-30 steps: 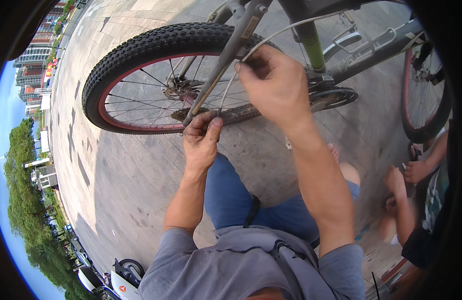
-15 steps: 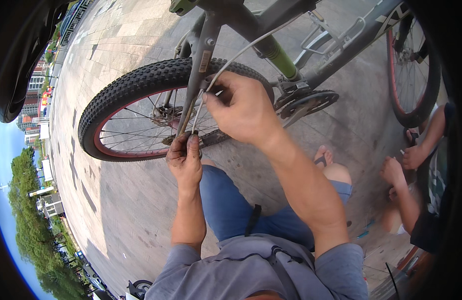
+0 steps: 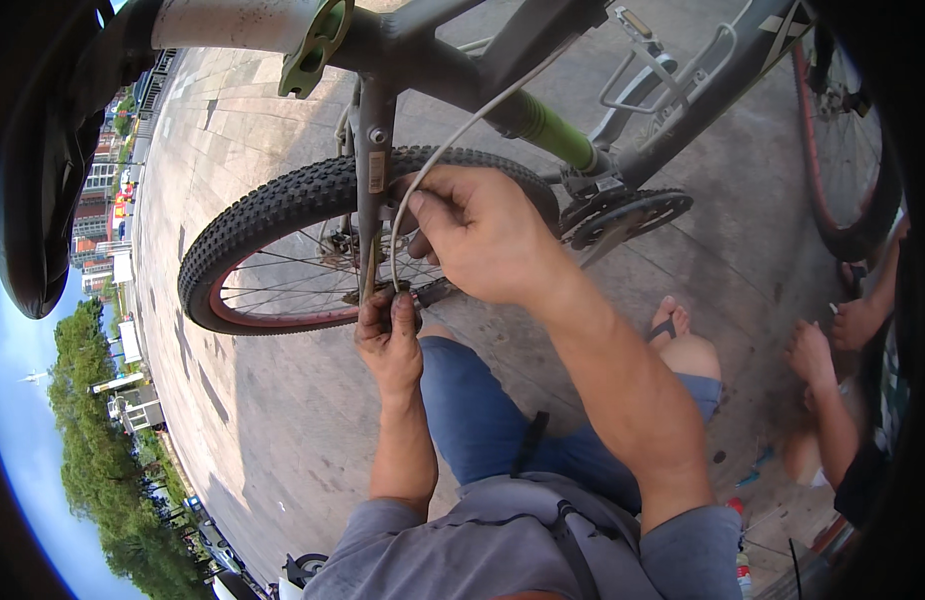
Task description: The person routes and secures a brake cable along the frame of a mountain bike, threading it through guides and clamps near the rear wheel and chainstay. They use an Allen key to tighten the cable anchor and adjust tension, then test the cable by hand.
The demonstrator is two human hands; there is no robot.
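Note:
A grey bicycle frame [image 3: 374, 125] stands over its rear wheel, with a knobby black tyre [image 3: 237, 205] and red rim. A pale cable housing [image 3: 472, 128] curves down from the top of the frame past the seat stay. My right hand [image 3: 487, 240] is closed, its thumb and fingers pinching the housing beside the stay; its fingertips are partly hidden. Lower down, my left hand [image 3: 390, 345] is closed in a pinch around the housing's lower end, close to the rear hub. Dark grime covers the left fingertips.
A black saddle [image 3: 52, 210] hangs at the upper left, joined to the seat post [image 3: 222, 25]. Chainrings [image 3: 632, 215] and a pedal [image 3: 642, 45] stick out to the right. Another person's hands [image 3: 810, 352] are at the right edge, near another wheel [image 3: 847, 150].
My view has shifted, so the bicycle and hands sit lower and farther right, and more of the saddle and seat post shows. Both hands keep their places on the cable housing.

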